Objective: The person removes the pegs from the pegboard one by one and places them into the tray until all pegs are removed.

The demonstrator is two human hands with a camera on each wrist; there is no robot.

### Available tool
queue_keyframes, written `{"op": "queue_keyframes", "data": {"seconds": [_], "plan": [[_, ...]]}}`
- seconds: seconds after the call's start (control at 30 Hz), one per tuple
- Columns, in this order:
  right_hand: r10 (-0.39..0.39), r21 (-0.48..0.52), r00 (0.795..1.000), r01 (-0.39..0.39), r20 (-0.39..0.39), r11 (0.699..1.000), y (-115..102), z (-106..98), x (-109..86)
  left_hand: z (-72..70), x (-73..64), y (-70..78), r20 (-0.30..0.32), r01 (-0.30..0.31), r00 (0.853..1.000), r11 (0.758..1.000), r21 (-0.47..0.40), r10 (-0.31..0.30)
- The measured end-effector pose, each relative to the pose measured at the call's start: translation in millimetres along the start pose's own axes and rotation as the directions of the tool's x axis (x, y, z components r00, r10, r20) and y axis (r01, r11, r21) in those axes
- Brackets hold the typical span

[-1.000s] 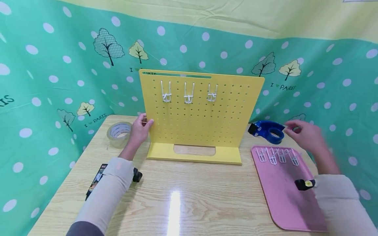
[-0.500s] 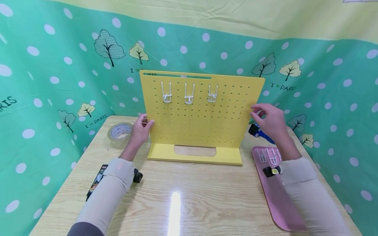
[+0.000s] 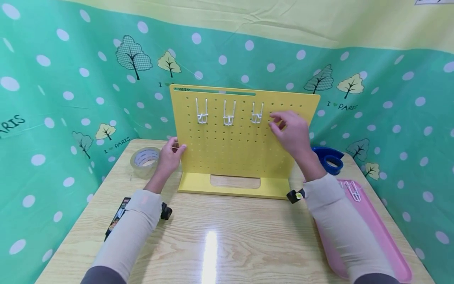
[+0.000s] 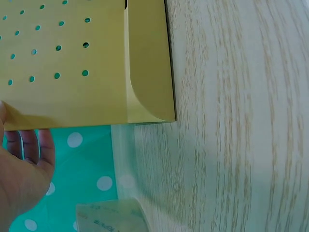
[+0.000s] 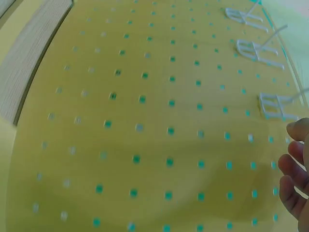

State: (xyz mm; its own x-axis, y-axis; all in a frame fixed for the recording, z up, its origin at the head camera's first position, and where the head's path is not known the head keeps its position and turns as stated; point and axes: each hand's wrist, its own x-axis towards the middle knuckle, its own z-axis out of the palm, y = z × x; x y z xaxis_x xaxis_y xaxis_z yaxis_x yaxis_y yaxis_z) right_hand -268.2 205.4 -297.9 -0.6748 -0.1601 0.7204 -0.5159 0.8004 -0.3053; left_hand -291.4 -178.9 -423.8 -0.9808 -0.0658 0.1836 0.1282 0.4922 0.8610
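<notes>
A yellow pegboard (image 3: 220, 156) stands upright on its flat base. Three white wire hooks hang along its upper part: a left one (image 3: 202, 117), a middle one (image 3: 228, 120) and a right one (image 3: 256, 117). My left hand (image 3: 169, 157) grips the board's left edge, thumb in front and fingers behind, as the left wrist view also shows. In front of the board's upper right, my right hand (image 3: 292, 132) has loosely curled fingers with nothing seen between them. Its fingertips are close beside the right hook, which the right wrist view shows just beyond the thumb (image 5: 295, 128).
A pink tray (image 3: 379, 240) with white hooks (image 3: 354, 192) lies at the right, partly under my forearm. Behind it is a blue tape dispenser (image 3: 331, 163). A clear tape roll (image 3: 142, 170) and a dark printed item (image 3: 118, 213) lie on the left.
My right hand has moved left from above the tray's far end, past the board's right edge, to near the right hook. My left hand has kept its grip on the board.
</notes>
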Motion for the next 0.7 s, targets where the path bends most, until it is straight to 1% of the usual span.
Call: {"op": "queue_keyframes", "data": {"seconds": [0.13, 0.33, 0.5, 0.7], "plan": [[0.014, 0.020, 1.000, -0.014, -0.012, 1.000, -10, 11, 7.7, 0.7, -0.3, 0.3, 0.002, 0.000, 1.000, 1.000, 0.008, 0.000], [0.015, 0.001, 0.999, -0.015, -0.029, 1.000, -20, 24, 14.7, 0.7, 0.4, -0.8, -0.010, -0.010, 1.000, 1.000, -0.005, 0.010], [0.023, -0.025, 0.999, -0.024, -0.041, 0.999, -23, 31, 16.6, 1.8, 2.6, -2.7, -0.011, -0.025, 1.000, 1.000, -0.006, 0.025], [0.039, -0.017, 0.996, -0.040, -0.074, 0.999, -24, 36, 17.4, 3.3, 4.9, -4.4, -0.011, -0.024, 1.000, 1.000, -0.008, 0.024]]}}
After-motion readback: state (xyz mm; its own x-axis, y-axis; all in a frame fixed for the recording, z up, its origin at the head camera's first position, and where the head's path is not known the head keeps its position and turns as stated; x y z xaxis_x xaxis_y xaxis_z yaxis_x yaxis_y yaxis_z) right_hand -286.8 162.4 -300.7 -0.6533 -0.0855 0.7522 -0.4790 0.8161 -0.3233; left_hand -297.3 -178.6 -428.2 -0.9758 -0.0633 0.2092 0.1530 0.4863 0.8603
